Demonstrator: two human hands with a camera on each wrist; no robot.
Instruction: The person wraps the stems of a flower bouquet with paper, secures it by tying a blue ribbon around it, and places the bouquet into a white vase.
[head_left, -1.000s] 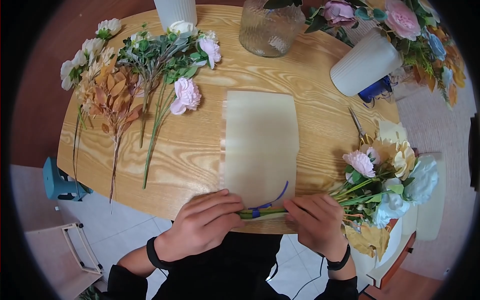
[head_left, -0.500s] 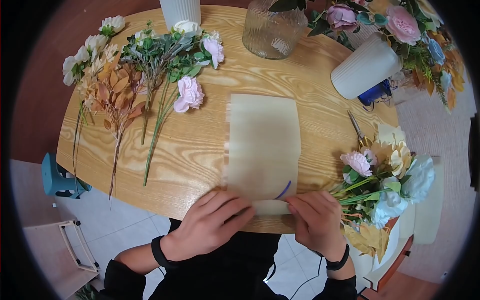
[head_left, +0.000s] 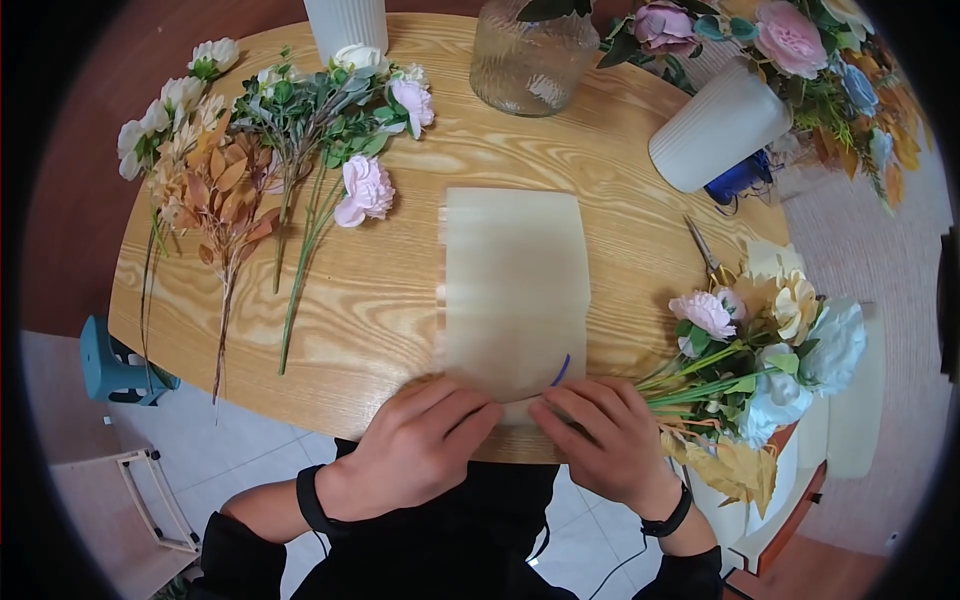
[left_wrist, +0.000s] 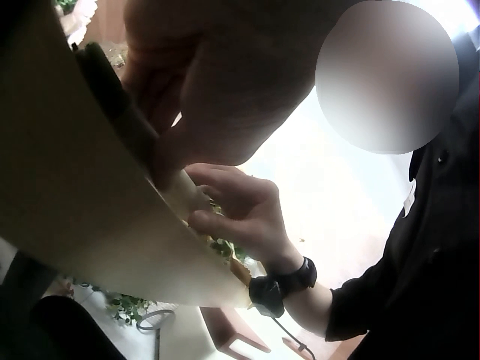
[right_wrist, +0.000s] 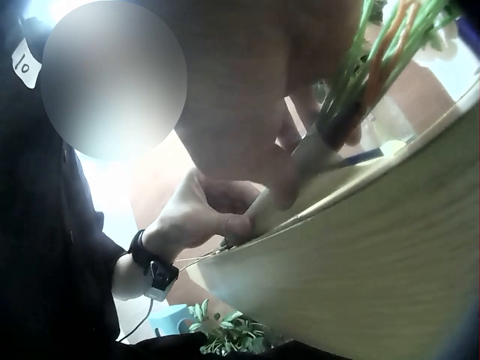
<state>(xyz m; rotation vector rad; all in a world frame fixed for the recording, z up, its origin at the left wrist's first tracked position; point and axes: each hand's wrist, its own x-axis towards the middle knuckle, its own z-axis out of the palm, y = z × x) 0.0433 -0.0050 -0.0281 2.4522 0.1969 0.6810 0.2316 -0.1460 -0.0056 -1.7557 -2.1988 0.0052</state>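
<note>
A sheet of tan wrapping paper [head_left: 515, 280] lies on the table in front of the person, its near edge rolled over the flower stems. My left hand [head_left: 420, 430] grips the left part of that roll, fingers and thumb curled on it. The right hand [head_left: 600, 435] pinches its right part. Past the right hand, a bouquet [head_left: 760, 340] of pink, cream and pale blue flowers lies to the right. Its green stems [right_wrist: 375, 52] run into the paper roll in the right wrist view. A blue ribbon end [head_left: 562, 370] pokes out above the roll, while the tied part is covered.
Loose flower stems [head_left: 285, 320] with white, pink and orange heads lie at the left. A glass vase [head_left: 525, 60] and a white vase [head_left: 347, 25] stand at the back. Another white vase [head_left: 715, 130] lies tipped with flowers at the far right, near scissors [head_left: 700, 240].
The near edge of the paper has been folded over the stems, covering the ribbon knot. The right hand has moved left, closer to the left hand, and the bouquet has shifted slightly left.
</note>
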